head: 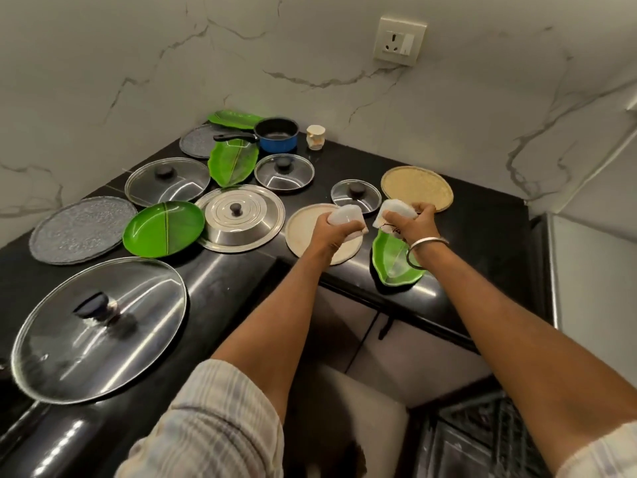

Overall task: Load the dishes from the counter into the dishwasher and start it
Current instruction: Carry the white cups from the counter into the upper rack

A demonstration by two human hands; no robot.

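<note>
Left hand (339, 224) curled round a small translucent tub (346, 215); right hand (415, 219) gripping a second white tub (396, 210). Both held just above the black bench (241, 270), over a cream plate (303, 232) and a green leaf dish (393, 263). Probably thin plastic, though blur hides detail: light, slightly flexible, slick if wet. Best held round the wall, not the rim. Glass lids (100, 329) still lying on the bench: heavier, fragile, to be lifted by the knob. Steel lid (241, 219) stiff, robust.
</note>
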